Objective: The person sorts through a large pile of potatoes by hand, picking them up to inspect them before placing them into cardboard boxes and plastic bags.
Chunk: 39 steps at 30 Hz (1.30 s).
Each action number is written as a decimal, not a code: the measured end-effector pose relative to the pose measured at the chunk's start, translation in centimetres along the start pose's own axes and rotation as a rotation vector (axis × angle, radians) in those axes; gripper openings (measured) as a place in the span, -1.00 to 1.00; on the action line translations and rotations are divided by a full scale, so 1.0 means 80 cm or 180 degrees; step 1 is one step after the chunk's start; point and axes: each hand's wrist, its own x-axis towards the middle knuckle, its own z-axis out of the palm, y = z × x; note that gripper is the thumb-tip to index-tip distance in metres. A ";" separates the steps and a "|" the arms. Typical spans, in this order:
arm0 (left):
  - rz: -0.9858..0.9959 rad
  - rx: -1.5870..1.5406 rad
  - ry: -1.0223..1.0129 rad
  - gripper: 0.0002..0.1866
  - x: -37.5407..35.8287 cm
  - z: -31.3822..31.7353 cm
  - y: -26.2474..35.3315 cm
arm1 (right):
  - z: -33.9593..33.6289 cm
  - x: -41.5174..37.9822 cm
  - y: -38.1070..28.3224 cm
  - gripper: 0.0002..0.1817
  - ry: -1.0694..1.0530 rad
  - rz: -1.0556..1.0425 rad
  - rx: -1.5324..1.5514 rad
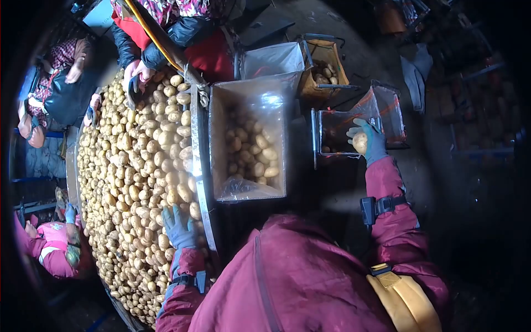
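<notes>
My left hand (180, 228), in a blue-grey glove, rests on the large heap of potatoes (133, 193) with its fingers spread, and no potato shows in its grasp. Off to the right, my right hand (374, 139), gloved the same way, holds a single potato (360, 143) over a dark lined bin (345, 154). That potato lies against the palm and fingers. Inside the bin, the contents are mostly in shadow.
A lined box (219, 110) with potatoes stands beside the metal table edge (203, 182). Behind it are a white-lined bin (271, 60) and a yellowish bin (321, 52) with potatoes. Across the heap, other people (55, 243) work, one gloved hand (135, 77) touching potatoes.
</notes>
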 end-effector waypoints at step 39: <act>-0.2147 -0.0668 0.1436 -0.32 -0.232 -0.036 -0.253 | 0.535 -0.330 0.188 -0.55 -0.4559 0.0876 -0.2518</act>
